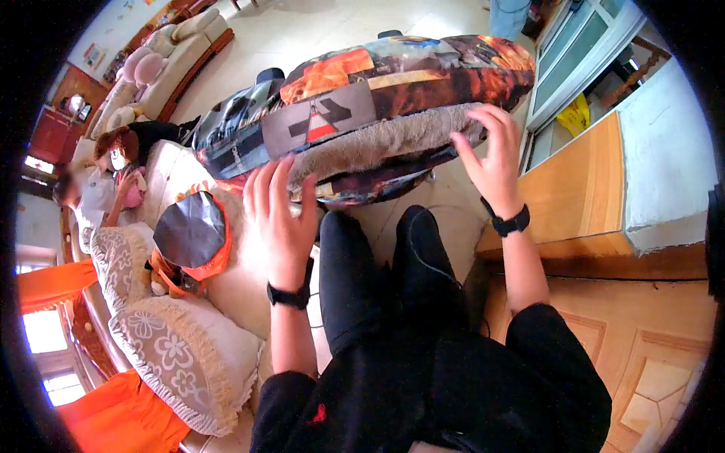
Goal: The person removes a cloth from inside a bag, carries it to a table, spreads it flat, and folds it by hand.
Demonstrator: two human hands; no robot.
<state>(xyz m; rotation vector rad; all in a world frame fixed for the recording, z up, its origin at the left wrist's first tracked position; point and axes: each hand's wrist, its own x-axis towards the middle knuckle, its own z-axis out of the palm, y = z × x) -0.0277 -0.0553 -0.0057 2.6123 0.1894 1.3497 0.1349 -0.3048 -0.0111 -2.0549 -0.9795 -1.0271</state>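
In front of my knees lies a big padded bundle (408, 83) with a colourful printed cover and a grey fluffy strip (377, 143) along its near side. My left hand (279, 219) is at the bundle's near left edge, fingers apart and pointing away from me. At the near right edge is my right hand (495, 155), its thumb and fingers spread beside the end of the fluffy strip. Neither hand has its fingers closed round the cover. Whether the fingertips press on the cloth cannot be made out.
A sofa with patterned cushions (174, 355) and a black and orange bag (195, 230) is on the left, where another person (94, 192) sits with a plush toy. A wooden cabinet (574, 189) stands at the right. Beyond the bundle, another person's legs (510, 16) show.
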